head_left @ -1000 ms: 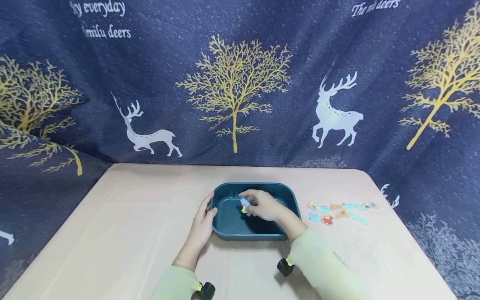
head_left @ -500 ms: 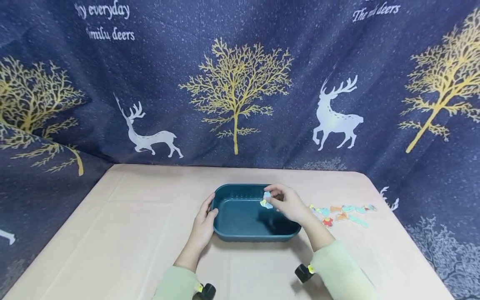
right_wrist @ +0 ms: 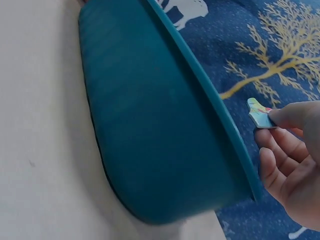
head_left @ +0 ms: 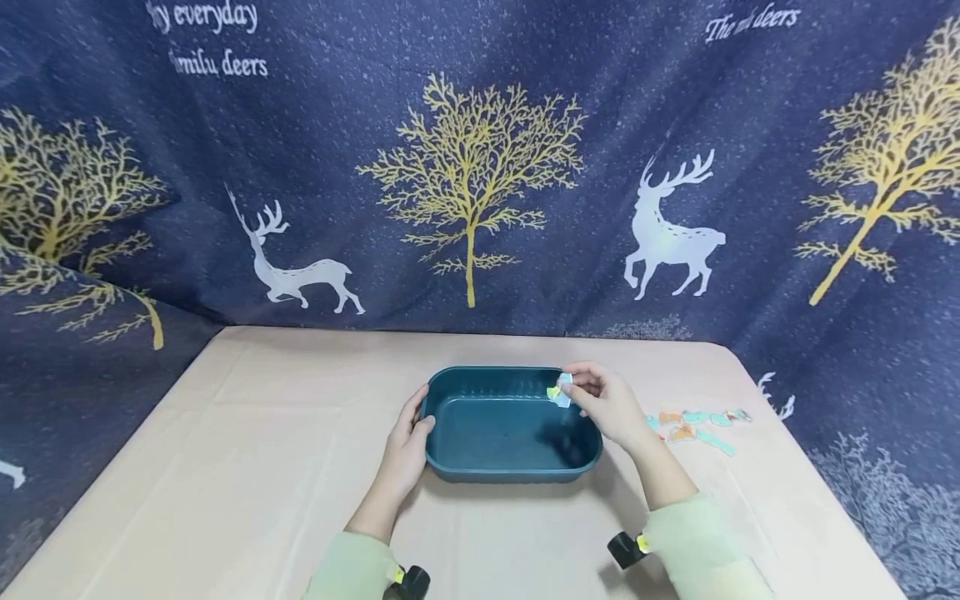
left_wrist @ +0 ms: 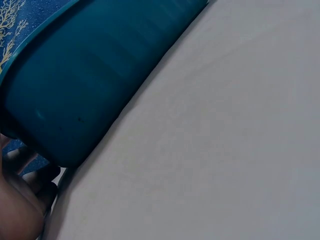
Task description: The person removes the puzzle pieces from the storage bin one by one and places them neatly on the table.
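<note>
A dark teal plastic basin (head_left: 480,477) stands on the table, its inside facing up. My left hand (head_left: 406,442) holds its left end, the thumb at the rim and the other fingers along the outer wall. In the left wrist view, only part of that hand (left_wrist: 22,195) shows beside the basin wall. Above the basin's back right corner, my right hand (head_left: 611,408) pinches a small flat puzzle piece (head_left: 564,392), pale blue with some yellow. The right wrist view shows the piece (right_wrist: 260,114) between thumb and fingertips, raised above the rim.
Several flat puzzle pieces (head_left: 716,442) in turquoise and orange lie on the table right of the basin, some hidden behind my right hand. A pale cloth covers the table (head_left: 247,467). Behind it hangs a navy curtain (head_left: 525,308) printed with deer and trees.
My right hand has moved right and slightly up with the puzzle piece, from over the basin's middle to its back right corner. The left hand and basin stay in place.
</note>
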The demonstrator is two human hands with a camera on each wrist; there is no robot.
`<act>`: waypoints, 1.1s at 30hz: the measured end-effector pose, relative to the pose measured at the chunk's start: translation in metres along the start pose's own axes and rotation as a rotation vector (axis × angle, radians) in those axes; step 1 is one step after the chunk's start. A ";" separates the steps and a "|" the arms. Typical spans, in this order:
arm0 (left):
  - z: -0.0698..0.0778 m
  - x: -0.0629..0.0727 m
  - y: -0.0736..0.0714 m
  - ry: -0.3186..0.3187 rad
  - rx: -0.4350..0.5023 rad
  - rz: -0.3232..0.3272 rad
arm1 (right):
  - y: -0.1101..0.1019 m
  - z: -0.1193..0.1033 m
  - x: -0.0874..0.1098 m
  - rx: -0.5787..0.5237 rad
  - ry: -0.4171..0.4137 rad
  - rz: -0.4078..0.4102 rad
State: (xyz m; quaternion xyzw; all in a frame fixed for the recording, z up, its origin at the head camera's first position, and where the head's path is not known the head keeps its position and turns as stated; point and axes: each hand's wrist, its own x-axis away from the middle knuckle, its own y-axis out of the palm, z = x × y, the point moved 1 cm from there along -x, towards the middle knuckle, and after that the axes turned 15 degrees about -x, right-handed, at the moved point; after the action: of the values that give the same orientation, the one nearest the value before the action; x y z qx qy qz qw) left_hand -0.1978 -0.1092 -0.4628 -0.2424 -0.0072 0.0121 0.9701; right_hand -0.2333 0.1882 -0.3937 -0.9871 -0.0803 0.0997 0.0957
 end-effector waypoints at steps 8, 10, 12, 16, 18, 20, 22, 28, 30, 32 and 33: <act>0.001 0.000 0.000 -0.015 -0.005 -0.012 | -0.030 0.006 0.013 0.015 0.021 0.105; 0.001 0.000 0.000 -0.015 -0.003 -0.014 | -0.038 0.007 0.017 0.026 0.023 0.133; 0.002 0.000 0.000 -0.012 -0.002 -0.013 | -0.045 0.007 0.022 0.038 0.020 0.153; 0.003 0.001 0.000 -0.012 0.002 -0.016 | -0.058 0.010 0.031 0.072 0.025 0.180; 0.003 0.001 0.000 -0.014 0.005 -0.018 | -0.064 0.011 0.035 0.074 0.035 0.193; 0.002 0.001 0.001 -0.014 0.009 -0.020 | -0.070 0.014 0.039 0.080 0.049 0.205; 0.002 0.001 0.001 -0.015 0.008 -0.019 | -0.075 0.016 0.042 0.082 0.055 0.225; 0.000 0.000 0.000 -0.016 -0.004 -0.005 | -0.094 0.023 0.048 0.043 0.066 0.271; 0.000 0.000 0.000 -0.015 -0.007 -0.004 | -0.100 0.025 0.050 0.029 0.067 0.285; 0.000 0.000 0.000 -0.010 -0.007 -0.007 | -0.106 0.026 0.052 0.036 0.074 0.299; 0.000 0.000 -0.001 -0.009 -0.007 -0.007 | -0.109 0.026 0.054 0.046 0.073 0.312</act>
State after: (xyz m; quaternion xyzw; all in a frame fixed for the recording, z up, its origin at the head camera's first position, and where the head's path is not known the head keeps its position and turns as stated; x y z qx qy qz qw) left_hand -0.1981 -0.1097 -0.4625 -0.2456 -0.0124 0.0096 0.9692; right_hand -0.2023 0.3082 -0.4059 -0.9882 0.0797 0.0793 0.1043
